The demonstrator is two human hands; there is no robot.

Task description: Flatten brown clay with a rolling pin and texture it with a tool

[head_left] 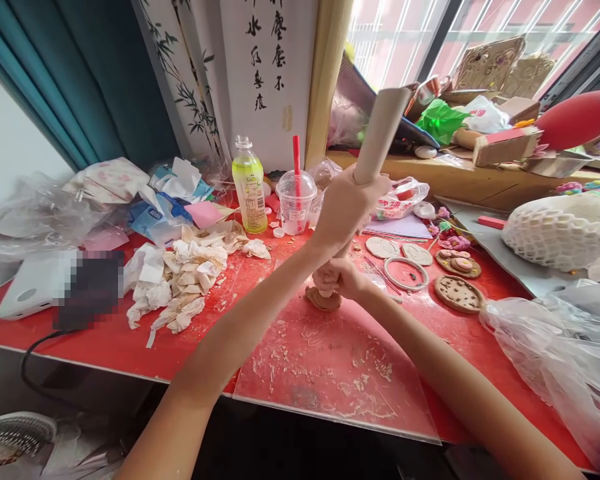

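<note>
A pale, smooth rolling pin (383,130) stands nearly upright, its top leaning to the right. My left hand (347,203) is wrapped round its middle. Lower down, my right hand (339,277) closes round it near the bottom end. Beneath the hands lies a brown lump of clay (324,300), which the pin's lower end appears to press; my fingers hide part of the contact. The clay rests on a clear sheet (325,380) strewn with pale crumbs. To the right are a ring (406,274) and flat clay discs, one a spotted disc (459,294).
Crumpled tissues (180,273) and a white device (35,287) lie to the left. A green drink bottle (250,187) and a plastic cup (296,203) with a red straw stand behind. Plastic bags (545,340) and a netted bundle (570,230) occupy the right side.
</note>
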